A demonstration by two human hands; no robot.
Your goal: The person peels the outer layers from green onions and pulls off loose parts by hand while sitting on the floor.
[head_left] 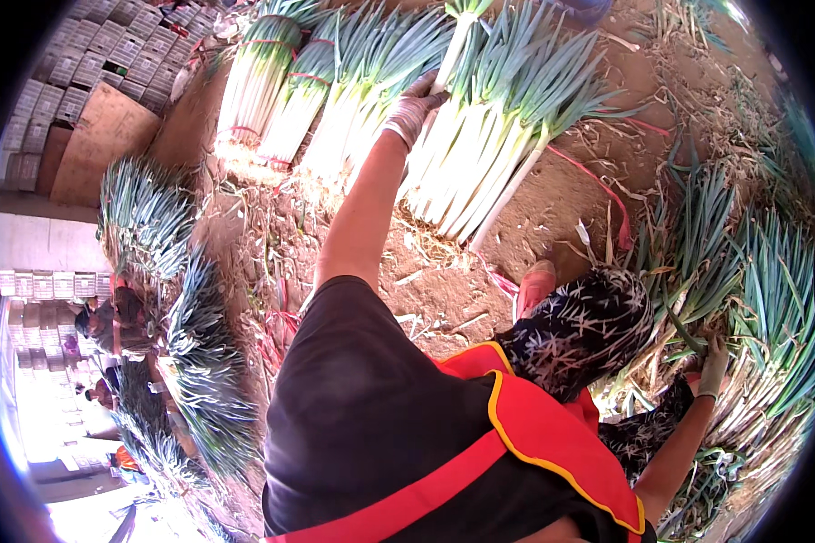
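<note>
My left hand, in a pale glove, is closed round the white stalk of a long green onion at the top middle. Beneath it lies a spread row of green onions, their leaves pointing away and their rooted ends toward me. My right hand, also gloved, reaches down at the far right into a heap of loose green onions. Its fingers are partly hidden there, so I cannot make out whether they grip a stalk.
Tied bundles of green onions stand left of the row. Red tape trails over the dirt floor. More onion piles lie at the left, with stacked crates and other people beyond. A wooden board leans there.
</note>
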